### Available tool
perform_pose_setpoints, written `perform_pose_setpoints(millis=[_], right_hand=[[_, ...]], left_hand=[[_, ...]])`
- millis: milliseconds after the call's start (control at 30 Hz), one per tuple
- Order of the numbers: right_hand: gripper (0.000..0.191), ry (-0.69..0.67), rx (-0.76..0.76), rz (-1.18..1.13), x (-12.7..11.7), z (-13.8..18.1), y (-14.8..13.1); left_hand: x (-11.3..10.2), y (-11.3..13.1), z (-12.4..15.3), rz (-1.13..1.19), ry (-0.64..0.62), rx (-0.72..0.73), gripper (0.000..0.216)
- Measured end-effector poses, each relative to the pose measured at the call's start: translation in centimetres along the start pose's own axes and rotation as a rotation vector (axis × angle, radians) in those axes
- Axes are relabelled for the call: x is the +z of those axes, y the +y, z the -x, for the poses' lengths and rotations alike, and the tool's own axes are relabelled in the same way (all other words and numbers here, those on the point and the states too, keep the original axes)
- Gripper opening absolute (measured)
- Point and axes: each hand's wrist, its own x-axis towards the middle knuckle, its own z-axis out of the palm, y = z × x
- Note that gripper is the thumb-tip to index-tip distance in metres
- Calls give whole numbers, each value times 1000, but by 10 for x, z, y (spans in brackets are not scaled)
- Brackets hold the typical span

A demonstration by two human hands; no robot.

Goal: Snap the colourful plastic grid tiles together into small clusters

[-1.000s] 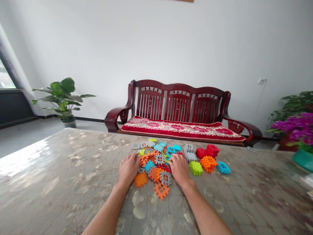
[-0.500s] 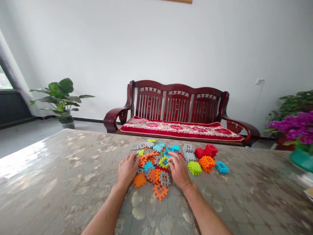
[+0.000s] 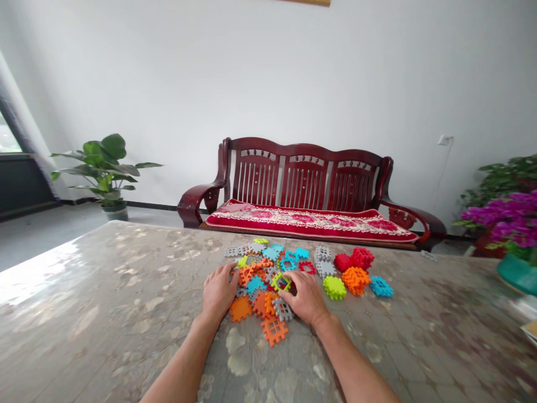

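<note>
A loose pile of toothed plastic interlocking tiles, in orange, grey, blue, red and lime green, lies between my hands. My right hand (image 3: 307, 295) is at the pile's right side, thumb and fingers closed on the edge of a lime green open-frame tile (image 3: 275, 281). At the left edge rests my left hand (image 3: 220, 291), fingers loosely extended against the pile and holding nothing I can see. Close to its fingertips are a small lime green tile (image 3: 242, 261) and orange tiles (image 3: 248, 274). Nearer to me lie a solid orange tile (image 3: 240, 309) and an orange window tile (image 3: 274, 331).
Right of the pile stand stacks of grey tiles (image 3: 326, 269), lime green tiles (image 3: 334, 287), orange tiles (image 3: 356, 281), red tiles (image 3: 361, 258) and blue tiles (image 3: 381, 286). A flower pot (image 3: 518, 274) is at the table's right. Behind the table (image 3: 138, 324) is a wooden bench (image 3: 304, 182).
My right hand has come slightly down and toward me, closing on the lime green frame tile, which has tilted. A red frame tile now shows behind it. My left hand has barely moved.
</note>
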Motion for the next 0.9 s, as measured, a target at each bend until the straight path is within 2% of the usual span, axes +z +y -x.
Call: perform_pose_setpoints(millis=[267,400,567,667,767,900], right_hand=[[41,-5,32,46,6,-1,1],[45,43,59,123,9,0,1],[34,74,50,165,5,0,3],[48,90,-36,88,3,0,6],[69,34,-126,26,5,0,9],[70,-47,-131,-22,10,0,12]], left_hand=[[2,-2,-1,0,3,6,40],[3,-3,-2,1,11,13,40],[4,-4,-2,-4,11,12,40],[3,-3,-2,-8,12,9,40],[1,-1,-1,-16,7,4,40],[0,0,-1,-14,2,6,40]])
